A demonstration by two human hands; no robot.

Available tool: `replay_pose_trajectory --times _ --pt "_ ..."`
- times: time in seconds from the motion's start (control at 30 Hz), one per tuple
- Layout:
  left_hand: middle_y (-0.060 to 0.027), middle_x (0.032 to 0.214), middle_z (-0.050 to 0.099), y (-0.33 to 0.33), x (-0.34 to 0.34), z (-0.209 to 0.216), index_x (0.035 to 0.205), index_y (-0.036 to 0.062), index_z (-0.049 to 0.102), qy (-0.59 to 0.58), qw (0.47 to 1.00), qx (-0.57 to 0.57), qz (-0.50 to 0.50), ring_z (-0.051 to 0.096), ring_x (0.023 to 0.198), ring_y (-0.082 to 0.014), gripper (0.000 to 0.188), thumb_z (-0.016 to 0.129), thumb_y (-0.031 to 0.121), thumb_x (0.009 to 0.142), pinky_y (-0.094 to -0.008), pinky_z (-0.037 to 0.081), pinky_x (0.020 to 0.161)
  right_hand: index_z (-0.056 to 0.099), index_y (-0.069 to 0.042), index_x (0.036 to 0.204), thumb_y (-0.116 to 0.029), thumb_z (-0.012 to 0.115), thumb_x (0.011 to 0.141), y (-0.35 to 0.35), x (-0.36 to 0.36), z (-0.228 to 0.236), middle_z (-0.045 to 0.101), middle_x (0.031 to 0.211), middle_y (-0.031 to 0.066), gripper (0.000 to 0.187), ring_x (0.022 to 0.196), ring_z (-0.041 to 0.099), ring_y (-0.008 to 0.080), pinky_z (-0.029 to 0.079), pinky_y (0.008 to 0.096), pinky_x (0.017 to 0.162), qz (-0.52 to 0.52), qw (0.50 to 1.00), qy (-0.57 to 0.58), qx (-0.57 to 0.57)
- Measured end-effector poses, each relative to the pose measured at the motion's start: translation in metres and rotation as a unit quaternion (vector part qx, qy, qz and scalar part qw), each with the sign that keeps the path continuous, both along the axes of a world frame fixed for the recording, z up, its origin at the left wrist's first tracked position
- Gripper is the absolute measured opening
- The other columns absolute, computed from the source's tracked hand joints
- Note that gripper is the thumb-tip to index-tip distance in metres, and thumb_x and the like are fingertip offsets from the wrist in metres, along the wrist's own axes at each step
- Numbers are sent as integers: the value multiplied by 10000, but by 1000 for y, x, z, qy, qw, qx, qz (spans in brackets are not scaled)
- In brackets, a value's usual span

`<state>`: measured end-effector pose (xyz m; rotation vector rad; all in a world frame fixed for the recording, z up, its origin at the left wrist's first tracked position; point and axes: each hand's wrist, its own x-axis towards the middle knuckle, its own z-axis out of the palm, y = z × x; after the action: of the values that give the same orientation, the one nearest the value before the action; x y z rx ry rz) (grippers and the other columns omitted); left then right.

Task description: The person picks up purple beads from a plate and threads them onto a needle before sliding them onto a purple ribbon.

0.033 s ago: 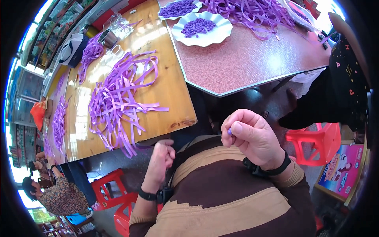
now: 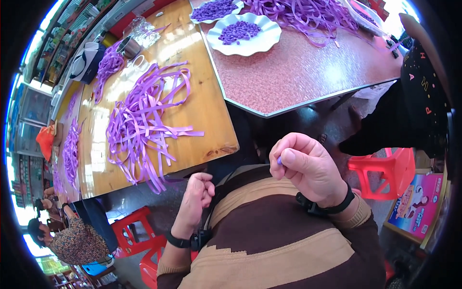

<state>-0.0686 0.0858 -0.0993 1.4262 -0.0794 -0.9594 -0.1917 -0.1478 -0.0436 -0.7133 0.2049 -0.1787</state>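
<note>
My right hand (image 2: 308,166) is raised in front of my striped sweater, its thumb and forefinger pinching a small purple bead (image 2: 279,160). Lower and to the left, near the wooden table's front corner, my left hand (image 2: 195,197) has its fingers curled in. Whatever those fingers hold, if anything, is hidden. Beyond the left hand, a loose heap of purple ribbons (image 2: 139,123) spreads over the wooden table (image 2: 207,115), some ends hanging past its edge. On the pink table stands a white scalloped plate (image 2: 269,41) of purple beads (image 2: 238,32).
Another plate of beads (image 2: 214,9) and more ribbons (image 2: 303,17) lie at the far side. A metal cup (image 2: 129,48) stands near the back left. Red stools (image 2: 385,173) flank me. One person (image 2: 77,238) is at lower left, another in black (image 2: 399,111) at right.
My left hand's forefinger, stretched out and blurred before, is now curled in with the others. My right hand keeps its pinch on the bead in nearly the same place.
</note>
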Motion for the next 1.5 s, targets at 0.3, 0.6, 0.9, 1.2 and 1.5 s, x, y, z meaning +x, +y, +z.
replay_pose_trajectory --times 0.3,0.6,0.9,1.2,1.5 --pt "-62 779 539 -75 10 66 911 17 551 -463 853 -131 -203 481 631 -143 79 482 28 875 -249 396 591 547 -20 923 -123 583 860 -1 7 4 581 743 76 126 661 550 143 437 262 596 3 998 45 42" --pt "-108 746 545 -103 18 68 946 -9 568 -508 808 -126 -269 533 657 -237 134 560 -35 814 -298 430 578 551 -4 924 -100 588 850 -8 9 -1 596 758 93 126 671 570 142 465 268 611 -27 998 47 42" --pt "-102 758 554 -106 22 60 955 -9 570 -504 814 -111 -266 535 663 -228 144 564 -31 812 -297 430 582 554 10 930 -86 578 853 -12 10 -6 602 793 100 125 704 576 139 474 252 656 -15 999 37 -21" --pt "-98 752 558 -105 23 57 963 -4 574 -479 839 -88 -244 538 647 -223 143 566 -17 821 -294 423 571 529 15 999 -83 518 885 -15 15 -7 622 877 136 150 772 612 160 505 266 709 -24 997 59 -40" --pt "-108 738 542 -108 25 59 949 -4 566 -496 829 -86 -244 530 627 -238 147 569 -29 804 -306 423 550 498 -9 973 -109 525 886 -13 22 -11 607 854 125 135 731 595 151 504 257 652 -44 997 51 -35"
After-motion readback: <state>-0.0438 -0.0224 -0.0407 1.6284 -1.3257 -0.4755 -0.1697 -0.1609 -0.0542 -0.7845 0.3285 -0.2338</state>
